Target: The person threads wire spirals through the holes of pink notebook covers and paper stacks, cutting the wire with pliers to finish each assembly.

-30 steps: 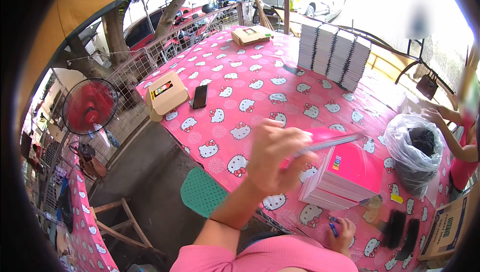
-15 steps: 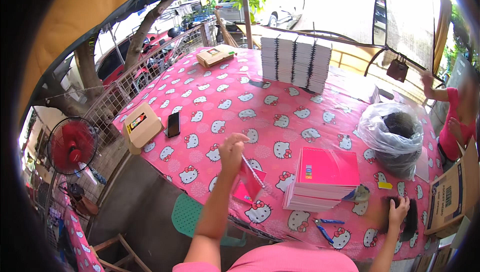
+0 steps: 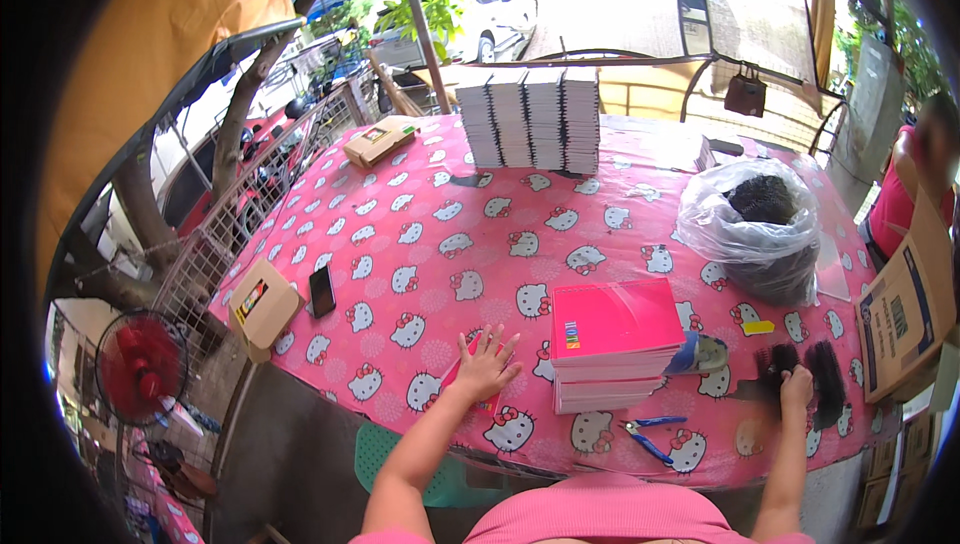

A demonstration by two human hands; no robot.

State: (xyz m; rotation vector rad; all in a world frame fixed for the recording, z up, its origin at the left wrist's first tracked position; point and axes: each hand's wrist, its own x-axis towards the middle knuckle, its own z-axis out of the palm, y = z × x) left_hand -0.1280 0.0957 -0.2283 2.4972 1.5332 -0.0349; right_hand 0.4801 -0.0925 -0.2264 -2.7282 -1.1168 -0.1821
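Left head-worn fisheye looks forward and obliquely down over the desk [image 3: 620, 229], hands [image 3: 484, 369] fairly near.

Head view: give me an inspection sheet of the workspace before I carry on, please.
Surface: pink patterned tablecloth.
Job's things: pink notebook stack, blue-handled cutters nearer the wearer, clear bag of black material, spiral-bound stacks at the back.
Clutter: phone, tan box beside it, yellow piece.
Grips: left hand spread on a pink booklet; right hand at black bundles, hold unclear.
Cables: nothing clearly seen.
Surroundings: red fan left, green stool at the table edge, another person right.
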